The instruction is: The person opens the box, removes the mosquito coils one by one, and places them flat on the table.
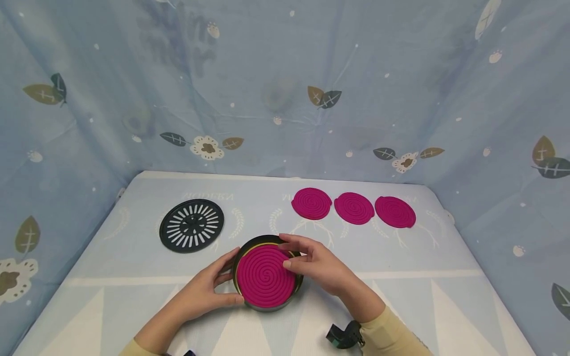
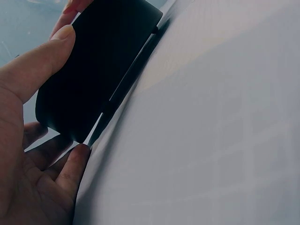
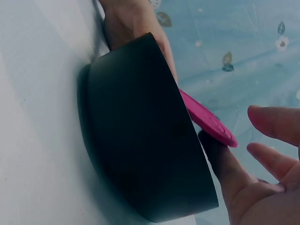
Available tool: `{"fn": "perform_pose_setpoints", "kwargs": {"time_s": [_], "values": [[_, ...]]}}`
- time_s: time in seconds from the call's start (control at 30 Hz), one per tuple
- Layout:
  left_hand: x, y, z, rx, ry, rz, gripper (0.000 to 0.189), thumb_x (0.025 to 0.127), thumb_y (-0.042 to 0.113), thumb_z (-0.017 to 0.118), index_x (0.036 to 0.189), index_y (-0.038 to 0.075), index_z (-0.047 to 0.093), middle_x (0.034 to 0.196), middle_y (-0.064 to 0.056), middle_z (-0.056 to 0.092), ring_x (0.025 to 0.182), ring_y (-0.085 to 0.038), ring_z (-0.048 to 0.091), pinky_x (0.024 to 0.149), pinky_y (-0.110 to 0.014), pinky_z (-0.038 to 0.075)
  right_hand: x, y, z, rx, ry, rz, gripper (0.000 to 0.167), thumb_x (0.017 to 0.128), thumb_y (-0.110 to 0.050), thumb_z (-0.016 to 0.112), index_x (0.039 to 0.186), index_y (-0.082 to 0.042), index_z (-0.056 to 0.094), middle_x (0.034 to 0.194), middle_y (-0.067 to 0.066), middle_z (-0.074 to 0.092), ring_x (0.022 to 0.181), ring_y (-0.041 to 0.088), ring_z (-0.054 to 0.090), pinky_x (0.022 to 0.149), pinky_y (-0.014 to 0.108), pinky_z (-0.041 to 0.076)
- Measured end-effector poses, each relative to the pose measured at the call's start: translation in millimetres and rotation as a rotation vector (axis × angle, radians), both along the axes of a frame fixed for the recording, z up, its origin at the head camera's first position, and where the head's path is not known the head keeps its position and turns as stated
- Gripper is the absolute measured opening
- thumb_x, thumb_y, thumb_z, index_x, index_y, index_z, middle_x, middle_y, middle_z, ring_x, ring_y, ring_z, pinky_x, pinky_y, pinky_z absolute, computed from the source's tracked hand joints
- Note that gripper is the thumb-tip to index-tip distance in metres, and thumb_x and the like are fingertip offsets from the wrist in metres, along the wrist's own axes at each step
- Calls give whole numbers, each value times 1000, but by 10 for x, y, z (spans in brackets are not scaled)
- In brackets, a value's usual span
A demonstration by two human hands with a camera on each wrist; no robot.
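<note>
A magenta mosquito coil (image 1: pixel 266 277) sits tilted at the mouth of a round dark tin (image 1: pixel 267 309), its edge raised above the rim in the right wrist view. My left hand (image 1: pixel 207 287) grips the tin's left side, thumb near and fingers farther round the wall. At the right rim is my right hand (image 1: pixel 322 267). One finger (image 3: pixel 229 168) lies under the raised edge of the coil (image 3: pixel 208 123), while the thumb (image 3: pixel 274 124) stands apart above it. Most of the tin's inside is hidden beneath the coil.
A black slotted lid (image 1: pixel 192 226) lies behind and left of the tin. Three more magenta coils, a left one (image 1: pixel 311 203), a middle one (image 1: pixel 354 208) and a right one (image 1: pixel 395 212), lie in a row at the back right. Patterned cloth (image 1: pixel 285 89) hangs behind the table.
</note>
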State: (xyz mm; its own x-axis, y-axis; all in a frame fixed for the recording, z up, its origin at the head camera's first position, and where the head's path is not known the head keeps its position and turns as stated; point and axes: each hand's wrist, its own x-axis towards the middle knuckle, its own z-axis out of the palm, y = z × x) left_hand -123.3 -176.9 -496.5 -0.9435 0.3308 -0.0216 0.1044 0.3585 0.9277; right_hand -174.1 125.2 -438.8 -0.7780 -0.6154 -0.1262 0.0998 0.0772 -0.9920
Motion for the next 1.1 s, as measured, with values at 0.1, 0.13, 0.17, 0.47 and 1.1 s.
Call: {"fn": "perform_pose_setpoints", "kwargs": {"time_s": [0.1,0.13,0.17,0.47,1.1], "values": [[-3,-2,-10,-1,4,-1,110,66,41,92,156,21,31,152,0,41,136,-16,43,107,-24,45,-18,21,-18,19,-19,16,67,93,-8,69,152,-11,39,132,15,58,107,26,65,92,34,58],[-4,-2,-12,0,5,-3,110,67,41,92,156,21,31,152,0,40,136,-16,43,107,-24,45,-24,29,-22,27,-24,18,67,92,-8,69,152,-11,38,129,15,60,106,25,65,92,33,59],[-5,-2,-12,2,4,-2,110,67,41,92,156,20,31,152,0,41,136,-16,43,107,-24,45,-28,36,-25,36,-27,20,68,92,-7,69,153,-12,38,126,15,62,104,24,66,91,33,59],[-5,3,-2,15,-8,-3,111,66,38,93,156,19,31,151,-1,42,136,-16,43,107,-24,44,-17,45,-6,101,17,63,58,93,-5,68,147,-10,47,106,14,70,90,24,70,83,37,63],[-3,2,-8,-1,1,10,112,64,41,93,156,20,31,151,-1,42,136,-17,43,107,-23,45,6,8,-71,187,71,54,49,94,-4,66,141,-12,56,102,7,72,84,21,70,74,36,64]]}}
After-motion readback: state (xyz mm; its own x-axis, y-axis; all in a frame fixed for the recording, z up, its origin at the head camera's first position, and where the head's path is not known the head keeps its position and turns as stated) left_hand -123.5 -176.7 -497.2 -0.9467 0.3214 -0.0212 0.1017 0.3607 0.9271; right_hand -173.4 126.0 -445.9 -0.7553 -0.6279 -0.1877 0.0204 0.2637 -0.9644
